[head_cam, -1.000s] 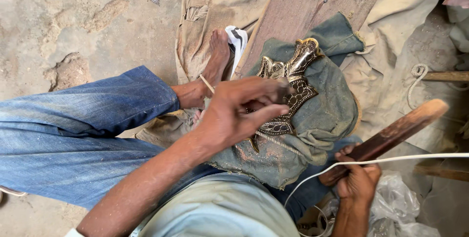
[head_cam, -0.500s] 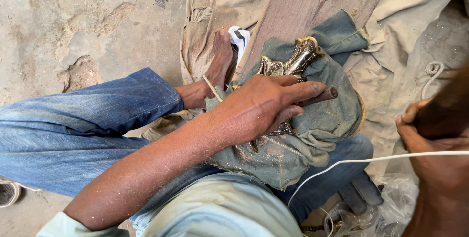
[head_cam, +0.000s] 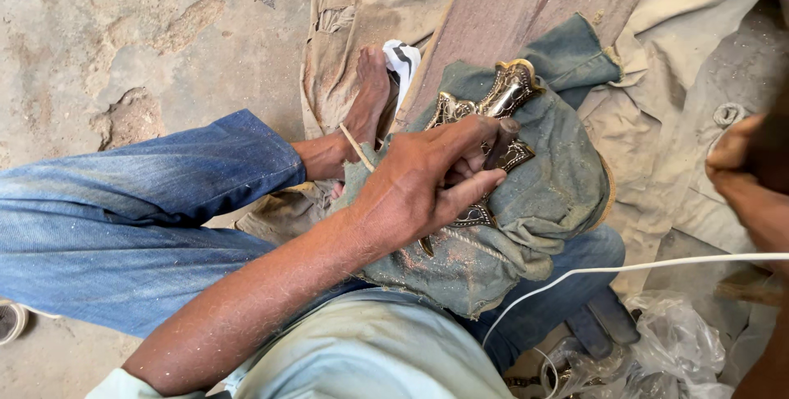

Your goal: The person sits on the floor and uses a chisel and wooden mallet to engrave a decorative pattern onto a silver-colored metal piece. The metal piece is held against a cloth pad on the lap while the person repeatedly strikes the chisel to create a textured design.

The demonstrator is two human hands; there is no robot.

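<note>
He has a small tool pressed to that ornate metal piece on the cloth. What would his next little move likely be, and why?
Probably bringing the right hand down toward the punch-like tool. The left hand holds that tool against the ornate metal piece, bedded on denim cloth, while the right hand is raised at the frame's edge, its contents too blurred to identify.

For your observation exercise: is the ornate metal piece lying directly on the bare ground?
No. The ornate metal piece rests on a folded denim cloth over the person's lap, under the left hand.
</note>
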